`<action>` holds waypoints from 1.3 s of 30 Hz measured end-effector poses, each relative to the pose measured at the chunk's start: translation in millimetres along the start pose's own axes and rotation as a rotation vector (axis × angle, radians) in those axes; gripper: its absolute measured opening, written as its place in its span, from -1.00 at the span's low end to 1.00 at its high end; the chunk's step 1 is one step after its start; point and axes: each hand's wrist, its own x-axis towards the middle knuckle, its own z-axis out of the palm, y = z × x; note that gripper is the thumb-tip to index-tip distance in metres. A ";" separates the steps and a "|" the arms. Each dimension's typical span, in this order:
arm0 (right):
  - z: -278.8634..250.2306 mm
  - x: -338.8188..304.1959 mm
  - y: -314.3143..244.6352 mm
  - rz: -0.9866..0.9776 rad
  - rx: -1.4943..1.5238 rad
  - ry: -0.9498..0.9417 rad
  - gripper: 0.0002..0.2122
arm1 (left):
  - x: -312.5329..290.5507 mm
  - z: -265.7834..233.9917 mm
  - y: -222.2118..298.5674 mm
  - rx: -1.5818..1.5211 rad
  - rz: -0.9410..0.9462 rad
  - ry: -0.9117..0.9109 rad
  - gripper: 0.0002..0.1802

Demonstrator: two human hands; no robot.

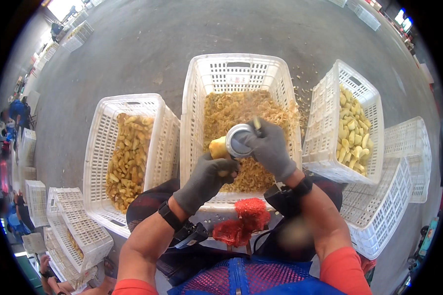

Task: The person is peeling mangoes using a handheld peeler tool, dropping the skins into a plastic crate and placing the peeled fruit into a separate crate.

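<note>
Apparently, the work stands somewhere in its middle. The left hand (205,181) has its fingers closed around a yellow piece (218,147), which is above the middle basket (191,130) of shavings (248,105). The fingers of the right hand (271,148) are clamped on a round grey tool (235,141), which seems to touch this piece, probably unfinished. In the left basket (162,147), many rougher pieces (129,153) are probably left; in the right basket (325,130), many smooth pieces (352,129) look already done.

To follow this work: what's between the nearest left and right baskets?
The head view shows a white basket of shavings, left hand and right hand above it.
</note>
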 end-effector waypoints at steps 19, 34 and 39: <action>-5.2 8.6 5.3 0.585 0.678 0.028 -0.74 | -7.6 13.6 11.6 -0.212 -0.099 -0.059 -0.59; -2.6 6.2 1.7 -0.049 -0.230 0.100 -0.92 | -8.0 17.4 14.2 -0.113 0.024 0.066 -0.56; -31.8 27.1 24.8 0.144 -0.082 0.415 -0.89 | -12.5 6.8 17.4 -0.170 0.054 0.075 -0.56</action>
